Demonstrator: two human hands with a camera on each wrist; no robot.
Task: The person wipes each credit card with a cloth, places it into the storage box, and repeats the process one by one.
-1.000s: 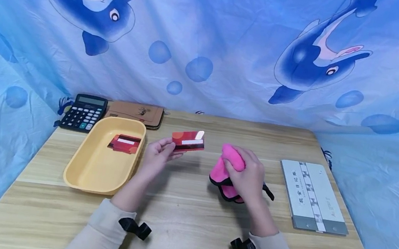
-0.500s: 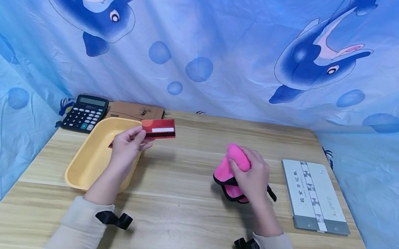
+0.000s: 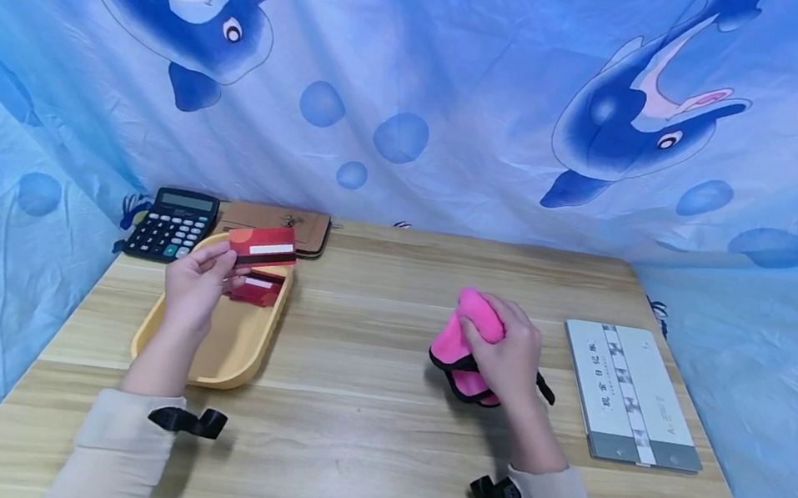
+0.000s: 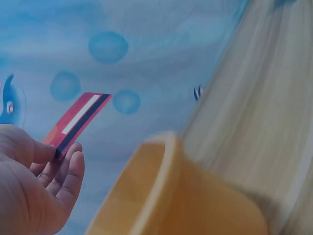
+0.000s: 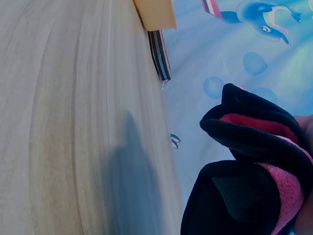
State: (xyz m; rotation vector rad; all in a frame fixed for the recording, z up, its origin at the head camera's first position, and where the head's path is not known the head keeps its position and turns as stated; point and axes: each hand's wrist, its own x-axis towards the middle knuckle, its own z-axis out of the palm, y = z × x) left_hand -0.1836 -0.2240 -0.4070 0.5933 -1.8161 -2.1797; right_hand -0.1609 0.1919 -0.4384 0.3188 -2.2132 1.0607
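My left hand (image 3: 196,285) pinches a red bank card (image 3: 263,248) by its left end, above the yellow tub (image 3: 218,356). The card has a white strip and a black stripe; the left wrist view shows the same card (image 4: 80,122) between thumb and fingers. More red cards (image 3: 259,288) lie inside the tub, partly hidden by the hand. On the right, my right hand (image 3: 513,348) grips a bunched pink cloth with black edging (image 3: 450,344). In the right wrist view, folds of that cloth (image 5: 254,127) show a black side and pink fuzzy lining.
Behind the tub are a black calculator (image 3: 173,226) and a brown zippered wallet (image 3: 311,236). A grey-white ledger book (image 3: 630,393) lies at the right of the wooden table (image 3: 356,462). A blue dolphin-print curtain (image 3: 455,54) hangs behind.
My left hand has carried the card leftward from mid-table to over the tub. The right hand, with the cloth, has shifted slightly to the right.
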